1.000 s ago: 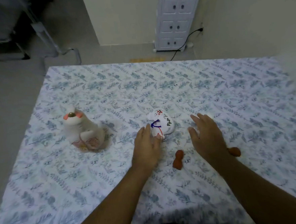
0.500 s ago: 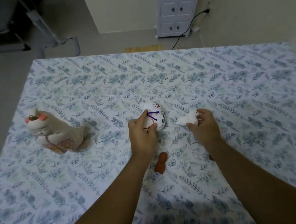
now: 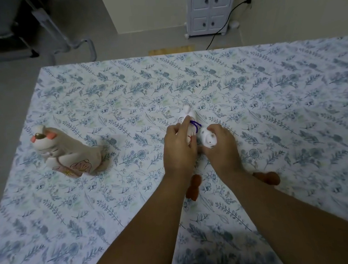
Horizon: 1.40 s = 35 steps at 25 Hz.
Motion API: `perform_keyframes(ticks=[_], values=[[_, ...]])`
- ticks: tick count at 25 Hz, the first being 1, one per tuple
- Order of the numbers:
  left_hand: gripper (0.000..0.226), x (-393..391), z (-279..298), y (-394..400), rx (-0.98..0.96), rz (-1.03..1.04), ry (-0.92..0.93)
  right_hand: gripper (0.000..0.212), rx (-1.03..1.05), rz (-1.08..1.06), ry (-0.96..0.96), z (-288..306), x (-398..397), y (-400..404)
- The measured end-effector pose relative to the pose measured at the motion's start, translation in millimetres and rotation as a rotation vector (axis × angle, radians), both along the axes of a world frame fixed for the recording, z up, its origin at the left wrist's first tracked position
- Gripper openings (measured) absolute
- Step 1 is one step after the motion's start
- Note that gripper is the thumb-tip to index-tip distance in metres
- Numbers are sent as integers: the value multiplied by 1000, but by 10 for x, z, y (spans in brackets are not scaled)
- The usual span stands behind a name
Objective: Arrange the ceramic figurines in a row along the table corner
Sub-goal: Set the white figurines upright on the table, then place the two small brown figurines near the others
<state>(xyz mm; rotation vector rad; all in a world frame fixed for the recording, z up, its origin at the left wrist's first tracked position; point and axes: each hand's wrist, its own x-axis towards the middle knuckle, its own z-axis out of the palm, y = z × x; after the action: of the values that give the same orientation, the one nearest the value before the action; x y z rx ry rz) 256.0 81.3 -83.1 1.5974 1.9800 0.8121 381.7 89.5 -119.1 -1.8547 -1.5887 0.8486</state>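
Observation:
A large cream cat figurine (image 3: pixel 67 152) with pink ears sits at the table's left side. Near the middle, my left hand (image 3: pixel 179 150) grips a white egg-shaped figurine (image 3: pixel 186 116) with a purple cord and painted marks. Beside it, my right hand (image 3: pixel 221 147) holds a small white spotted figurine (image 3: pixel 208 138), which nearly touches the egg-shaped one. Two small brown figurines lie nearer to me: one (image 3: pixel 193 187) between my forearms, the other (image 3: pixel 268 177) partly hidden behind my right forearm.
The table (image 3: pixel 125 98) wears a white cloth printed with blue leaves; its left and far edges are in view. Beyond it on the floor stand a white cabinet (image 3: pixel 210 9) with a black cable and a grey metal frame (image 3: pixel 67 36).
My left hand closed on the egg-shaped figurine. My right hand picked up the small white figurine and brought it left, next to the egg-shaped one. The view tilted down.

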Motion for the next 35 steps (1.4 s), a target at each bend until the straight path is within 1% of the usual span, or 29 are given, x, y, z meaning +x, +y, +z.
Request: perform_keyframes(ticks=[2, 5, 7, 9, 10, 12, 13, 15, 16, 18, 20, 21, 22, 23, 24, 26, 31, 35], values=[[57, 10, 22, 36, -16, -12, 5, 55, 29, 20, -45, -44, 3, -11], [73, 6, 80, 66, -74, -41, -88, 57, 8, 68, 17, -21, 69, -66], [84, -11, 118, -19, -91, -33, -172, 66, -31, 91, 67, 62, 154, -174], [87, -18, 156, -235, -58, -20, -196, 71, -65, 72, 46, 173, 260, -347], [83, -11, 168, -381, -34, -25, -182, 67, -55, 52, -9, 225, 321, -434], [71, 24, 162, -668, -33, -49, -144, 52, 35, 3, -208, 306, 473, -618], [66, 41, 130, -783, -57, -65, -129, 45, 73, -44, -295, 329, 560, -701], [61, 74, 43, -962, -140, -92, -87, 38, 64, -181, -375, 306, 740, -850], [61, 88, 4, -1030, -189, -93, -55, 39, 20, -262, -373, 289, 815, -916], [59, 89, -93, -1109, -281, -76, 11, 51, -118, -417, -312, 214, 911, -1015], [50, 71, -189, -1157, -341, -71, 41, 67, -226, -528, -184, 127, 947, -1058], [45, 55, -220, -1175, -349, -77, 28, 72, -249, -554, -119, 76, 952, -1065], [40, 38, -224, -1183, -340, -80, -8, 71, -262, -551, -54, 51, 939, -1062], [34, 13, -221, -1186, -321, -72, -67, 65, -260, -503, -3, 23, 913, -1070], [28, -15, -181, -1186, -309, -57, -129, 55, -252, -426, 31, -2, 867, -1083], [28, -67, -80, -1181, -291, -22, -223, 38, -220, -294, 73, 2, 754, -1110], [26, -285, 9, -1148, -212, 75, -372, 33, -123, -100, 101, 112, 365, -1053], [31, -447, -20, -1026, -145, 92, -388, 26, -61, 35, 143, 152, 45, -892]])
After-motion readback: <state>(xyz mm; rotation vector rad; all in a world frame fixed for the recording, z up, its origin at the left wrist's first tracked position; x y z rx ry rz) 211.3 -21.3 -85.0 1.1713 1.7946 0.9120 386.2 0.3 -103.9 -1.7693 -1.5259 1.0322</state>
